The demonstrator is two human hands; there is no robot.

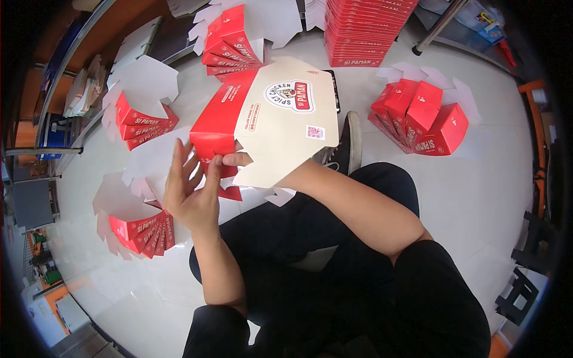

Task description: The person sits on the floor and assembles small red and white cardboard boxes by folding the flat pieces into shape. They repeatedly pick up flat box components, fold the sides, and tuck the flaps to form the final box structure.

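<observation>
A takeaway food box (pixel 286 113) in folding paperboard is held up in front of me, its cream lid panel spread out with a round printed emblem and its side wall red. My left hand (pixel 194 191) is at the box's near left corner, thumb on the red end flap and fingers bent along the side. From the right, my right hand (pixel 239 159) reaches beneath the lid panel; a finger shows at the red end wall, while the rest is hidden by the panel. Below the box, red and white card pieces show partly.
Nested red boxes with white flaps stand on the pale tiled floor (pixel 477 197): a far-left stack (pixel 143 122), a near-left stack (pixel 143 230), one at the back (pixel 233 48) and one at right (pixel 418 116). A tall pile of flat red boxes (pixel 364 30) rises behind. Metal shelving (pixel 42 152) lines the left.
</observation>
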